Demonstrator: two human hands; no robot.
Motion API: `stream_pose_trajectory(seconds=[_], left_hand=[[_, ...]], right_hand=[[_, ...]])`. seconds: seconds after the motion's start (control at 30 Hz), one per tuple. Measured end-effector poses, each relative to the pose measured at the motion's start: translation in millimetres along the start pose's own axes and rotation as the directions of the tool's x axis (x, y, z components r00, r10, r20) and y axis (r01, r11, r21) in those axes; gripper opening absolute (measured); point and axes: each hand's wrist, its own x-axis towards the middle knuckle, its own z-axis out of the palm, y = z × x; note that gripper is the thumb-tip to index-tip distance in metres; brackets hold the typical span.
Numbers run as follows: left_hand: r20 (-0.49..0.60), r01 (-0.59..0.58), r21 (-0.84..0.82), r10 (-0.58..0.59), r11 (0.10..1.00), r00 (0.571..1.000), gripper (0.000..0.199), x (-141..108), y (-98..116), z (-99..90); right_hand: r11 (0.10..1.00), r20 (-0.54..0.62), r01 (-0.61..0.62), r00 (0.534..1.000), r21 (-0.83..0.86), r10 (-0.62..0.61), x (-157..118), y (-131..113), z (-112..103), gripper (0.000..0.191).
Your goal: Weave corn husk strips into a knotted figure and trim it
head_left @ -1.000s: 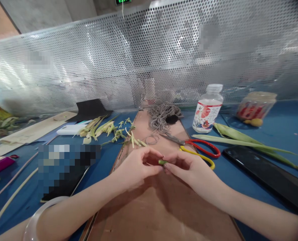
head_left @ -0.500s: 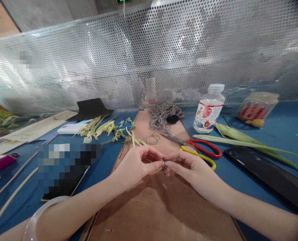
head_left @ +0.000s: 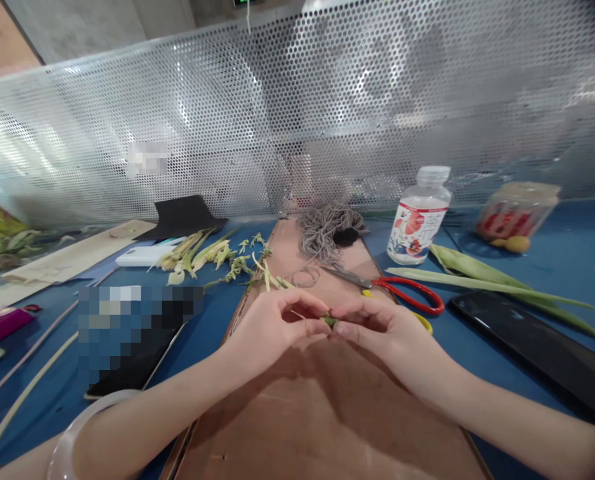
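at the centre of the frame, the left hand (head_left: 276, 325) and right hand (head_left: 381, 328) meet over the board (head_left: 297, 420), fingertips nearly closed in a pinch grip on a small green piece (head_left: 329, 321). scissors (head_left: 410, 295) lie just beyond the right hand; yarn (head_left: 327, 230) sits at upper centre, the bottle (head_left: 417, 227) at upper right.
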Motion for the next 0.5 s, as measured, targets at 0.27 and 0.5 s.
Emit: stream_pose_trajectory(seconds=[0.27, 0.5], left_hand=[[-0.007, -0.033, 0.016, 0.033, 0.999, 0.999, 0.016, -1.3, -2.7, 0.7], [-0.011, -0.032, 0.058, 0.032, 0.998, 0.999, 0.014, -4.4, 0.5, 2.8]], right_hand=[[0.998, 0.011, -0.004, 1.000, 0.066, 0.003, 2.2, 4.7, 0.4, 0.027], [0.994, 0.055, -0.036, 0.998, 0.108, 0.030, 2.7, 3.7, 2.2, 0.025]])
